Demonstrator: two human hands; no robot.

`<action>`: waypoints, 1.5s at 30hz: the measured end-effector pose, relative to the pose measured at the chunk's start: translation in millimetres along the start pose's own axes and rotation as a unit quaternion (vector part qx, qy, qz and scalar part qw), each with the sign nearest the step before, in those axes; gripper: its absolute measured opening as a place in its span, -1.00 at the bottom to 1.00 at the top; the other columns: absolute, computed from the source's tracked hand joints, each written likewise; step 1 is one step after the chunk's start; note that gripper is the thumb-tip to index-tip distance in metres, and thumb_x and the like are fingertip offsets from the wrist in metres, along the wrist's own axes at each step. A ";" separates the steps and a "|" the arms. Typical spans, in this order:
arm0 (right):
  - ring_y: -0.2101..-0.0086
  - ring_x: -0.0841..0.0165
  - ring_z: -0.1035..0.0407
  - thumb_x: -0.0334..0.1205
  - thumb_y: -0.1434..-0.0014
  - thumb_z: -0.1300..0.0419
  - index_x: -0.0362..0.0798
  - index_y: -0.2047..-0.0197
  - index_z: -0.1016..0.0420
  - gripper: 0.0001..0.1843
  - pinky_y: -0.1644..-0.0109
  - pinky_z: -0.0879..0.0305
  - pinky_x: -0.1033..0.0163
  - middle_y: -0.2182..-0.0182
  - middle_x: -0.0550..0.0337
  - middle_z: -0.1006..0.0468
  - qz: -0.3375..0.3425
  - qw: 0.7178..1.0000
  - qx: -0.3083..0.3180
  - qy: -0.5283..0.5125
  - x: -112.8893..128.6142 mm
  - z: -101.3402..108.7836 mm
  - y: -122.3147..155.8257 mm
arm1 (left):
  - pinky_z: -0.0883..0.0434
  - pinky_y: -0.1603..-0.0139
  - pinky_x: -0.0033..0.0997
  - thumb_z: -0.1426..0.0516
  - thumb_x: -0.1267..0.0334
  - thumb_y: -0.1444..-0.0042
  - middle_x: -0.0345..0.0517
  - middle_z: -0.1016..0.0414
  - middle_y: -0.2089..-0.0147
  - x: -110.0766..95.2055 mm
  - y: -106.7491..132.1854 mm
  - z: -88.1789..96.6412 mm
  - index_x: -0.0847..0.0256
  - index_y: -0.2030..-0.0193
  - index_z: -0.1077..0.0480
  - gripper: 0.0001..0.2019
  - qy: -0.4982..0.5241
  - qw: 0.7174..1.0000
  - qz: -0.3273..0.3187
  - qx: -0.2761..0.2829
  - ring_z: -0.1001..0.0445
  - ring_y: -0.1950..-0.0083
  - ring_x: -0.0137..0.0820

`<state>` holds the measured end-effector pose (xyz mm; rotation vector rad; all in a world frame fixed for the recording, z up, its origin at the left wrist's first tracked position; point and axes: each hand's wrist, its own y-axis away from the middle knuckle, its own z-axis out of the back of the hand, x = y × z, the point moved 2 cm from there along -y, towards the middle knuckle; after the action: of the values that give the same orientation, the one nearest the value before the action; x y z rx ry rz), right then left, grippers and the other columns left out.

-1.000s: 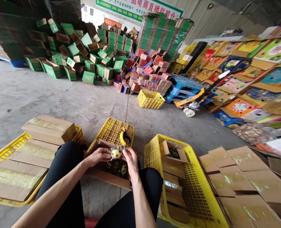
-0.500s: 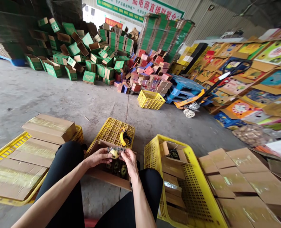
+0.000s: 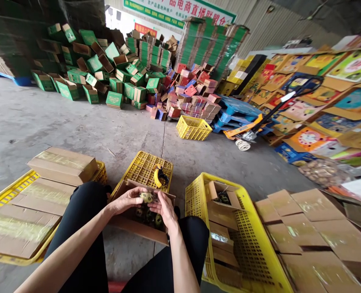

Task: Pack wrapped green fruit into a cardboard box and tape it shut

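Above an open cardboard box (image 3: pixel 137 232) between my knees, I hold a pale yellow-green, dark-marked fruit (image 3: pixel 146 197) in clear plastic wrap. Its exact kind is unclear. My left hand (image 3: pixel 128 201) pinches the left end between thumb and fingers. At the right end, the fingers of my right hand (image 3: pixel 166 208) close on the wrap, partly hiding it. More dark and greenish wrapped fruits (image 3: pixel 156 219) lie in the box below. Just beyond, a yellow and black tape dispenser (image 3: pixel 159 177) rests on an upturned yellow crate (image 3: pixel 140 165).
Left is a yellow crate (image 3: pixel 14 186) bearing taped cartons (image 3: pixel 36 199). A yellow crate (image 3: pixel 250 248) with small boxes stands right, beside stacked cartons (image 3: pixel 315 232). Ahead are another yellow crate (image 3: pixel 194 128), a pallet jack (image 3: pixel 244 132), blue pallets (image 3: pixel 235 108) and heaped green boxes (image 3: pixel 115 99).
The wrapped fruit has turned and dipped slightly in my hands. My right hand's fingers have shifted and spread a little along the wrap. The surroundings stay as they were.
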<state>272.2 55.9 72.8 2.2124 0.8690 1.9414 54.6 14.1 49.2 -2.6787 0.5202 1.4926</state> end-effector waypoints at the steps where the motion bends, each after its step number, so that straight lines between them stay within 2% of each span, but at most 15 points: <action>1: 0.19 0.09 -0.69 0.36 -0.08 -0.44 0.06 -0.16 -0.56 -0.26 0.06 -0.63 -0.04 0.11 0.05 -0.73 0.020 1.000 -0.001 0.009 1.8 -1.0 1.5 | -0.46 0.02 -0.36 -0.50 0.03 -0.09 0.00 -0.61 -0.10 0.3 0.0 -0.7 0.12 -0.17 -0.55 -0.46 0.004 1.000 0.002 0.005 -0.57 -0.06 -0.24; 4: 0.22 0.17 -0.67 0.20 0.02 -0.55 0.04 -0.12 -0.54 -0.28 0.03 -0.63 0.01 0.16 0.13 -0.71 0.059 0.998 0.003 0.029 5.8 -4.1 6.0 | -0.47 -0.03 -0.31 -0.47 0.00 -0.14 -0.01 -0.61 -0.07 0.6 -1.4 -0.7 0.14 -0.12 -0.56 -0.52 0.017 1.000 0.000 -0.022 -0.58 -0.05 -0.24; 7: 0.23 0.21 -0.65 0.13 0.00 -0.54 0.05 -0.08 -0.51 -0.34 0.05 -0.61 0.05 0.23 0.18 -0.70 0.065 0.997 0.001 0.031 7.5 -5.6 8.1 | -0.48 -0.11 -0.26 -0.53 0.10 -0.06 -0.02 -0.59 -0.13 2.6 -2.8 2.2 0.11 -0.14 -0.54 -0.46 0.026 0.997 0.012 -0.072 -0.60 -0.07 -0.24; 10: 0.21 0.21 -0.64 0.08 -0.03 -0.51 0.07 -0.09 -0.48 -0.38 0.08 -0.60 0.09 0.24 0.19 -0.70 0.074 0.996 0.000 0.043 9.3 -6.1 8.7 | -0.50 -0.11 -0.21 -0.56 0.09 0.01 0.03 -0.61 -0.12 6.6 -2.5 6.0 0.16 -0.14 -0.55 -0.41 0.022 0.994 0.046 -0.095 -0.63 -0.04 -0.22; 15: 0.14 0.18 -0.63 0.04 -0.10 -0.45 0.11 -0.15 -0.49 -0.42 0.05 -0.58 0.07 0.13 0.16 -0.71 0.083 0.995 0.004 0.050 14.6 -8.2 13.2 | -0.52 -0.09 -0.21 -0.56 0.14 0.03 0.04 -0.65 -0.08 7.1 -1.4 10.4 0.18 -0.09 -0.55 -0.44 0.011 0.996 0.034 -0.082 -0.64 -0.02 -0.20; 20: -0.01 0.09 -0.60 0.17 -0.17 -0.42 0.16 -0.27 -0.52 -0.35 -0.03 -0.57 -0.01 0.02 0.10 -0.71 0.097 0.994 0.007 0.053 18.4 -7.8 16.7 | -0.49 -0.06 -0.27 -0.56 0.20 0.04 -0.05 -0.66 -0.06 3.9 -2.6 9.7 0.12 -0.10 -0.56 -0.44 -0.001 0.998 0.004 -0.062 -0.62 -0.01 -0.24; 22: -0.02 0.07 -0.59 0.21 -0.15 -0.44 0.12 -0.17 -0.61 -0.40 -0.02 -0.56 0.02 0.04 0.08 -0.71 0.103 0.992 -0.005 0.079 16.5 -5.0 14.1 | -0.47 -0.09 -0.26 -0.57 0.23 0.08 -0.07 -0.66 -0.03 3.0 -3.2 8.0 0.12 -0.12 -0.56 -0.41 -0.010 0.998 -0.015 -0.054 -0.61 -0.03 -0.22; 25: 0.10 0.11 -0.60 0.23 -0.11 -0.46 0.04 0.04 -0.72 -0.49 0.04 -0.53 0.08 0.15 0.09 -0.72 0.120 0.986 -0.023 0.114 11.9 -0.2 7.8 | -0.45 -0.15 -0.25 -0.58 0.26 0.12 -0.06 -0.64 -0.06 3.4 -3.5 4.8 0.10 -0.18 -0.55 -0.32 -0.016 0.999 -0.028 -0.044 -0.59 -0.07 -0.21; 29: 0.20 0.16 -0.59 0.20 -0.12 -0.44 0.02 0.10 -0.74 -0.54 0.02 -0.50 0.09 0.21 0.12 -0.73 0.151 0.980 -0.027 0.124 9.8 2.6 3.2 | -0.46 -0.17 -0.21 -0.55 0.15 0.03 0.03 -0.61 -0.16 5.5 -2.7 1.5 0.12 -0.26 -0.51 -0.30 -0.014 0.999 0.003 -0.040 -0.58 -0.12 -0.17; 32: 0.13 0.12 -0.60 0.16 -0.12 -0.44 0.02 0.12 -0.74 -0.58 -0.06 -0.49 0.04 0.13 0.08 -0.75 0.163 0.978 -0.015 0.127 11.6 0.7 3.8 | -0.48 -0.14 -0.21 -0.54 0.07 -0.01 0.04 -0.64 -0.11 5.2 -1.5 1.5 0.16 -0.19 -0.56 -0.39 -0.040 0.998 0.027 -0.047 -0.59 -0.10 -0.16; 35: -0.03 0.04 -0.58 0.15 -0.11 -0.45 0.04 0.17 -0.73 -0.61 -0.20 -0.45 -0.03 -0.02 0.04 -0.73 0.165 0.981 -0.001 0.106 14.8 -2.4 5.9 | -0.49 -0.13 -0.22 -0.54 0.07 0.00 0.01 -0.66 -0.08 2.8 -0.2 2.9 0.16 -0.13 -0.60 -0.43 -0.064 0.996 0.023 -0.052 -0.60 -0.09 -0.15; 40: -0.17 0.01 -0.51 0.29 -0.08 -0.47 0.08 0.07 -0.73 -0.48 -0.31 -0.39 -0.08 -0.08 0.05 -0.70 0.136 0.986 0.010 0.098 18.4 -4.0 8.7 | -0.49 -0.13 -0.20 -0.55 0.09 0.03 -0.02 -0.67 -0.08 1.3 0.6 5.9 0.13 -0.12 -0.60 -0.43 -0.049 0.996 0.019 -0.075 -0.61 -0.09 -0.15; 43: -0.22 0.03 -0.48 0.42 -0.11 -0.40 0.11 -0.09 -0.68 -0.33 -0.24 -0.46 -0.07 -0.15 0.03 -0.65 0.074 0.993 0.006 0.092 14.3 -2.4 8.2 | -0.49 -0.15 -0.18 -0.55 0.13 0.03 0.00 -0.68 -0.06 0.2 -0.4 5.7 0.15 -0.13 -0.58 -0.42 -0.043 0.997 0.001 -0.070 -0.62 -0.06 -0.16; 45: -0.15 0.04 -0.54 0.47 -0.12 -0.36 0.14 -0.16 -0.63 -0.27 -0.13 -0.54 -0.06 -0.24 0.02 -0.58 0.026 0.998 -0.002 0.061 8.8 -1.1 7.3 | -0.47 -0.16 -0.19 -0.55 0.18 0.04 0.00 -0.70 -0.03 -1.2 -1.3 4.6 0.17 -0.11 -0.58 -0.43 -0.051 0.997 -0.020 -0.058 -0.63 -0.04 -0.17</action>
<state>274.2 53.4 83.8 2.1552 0.8292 2.1190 50.6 16.6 47.6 -2.6606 0.3837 1.6877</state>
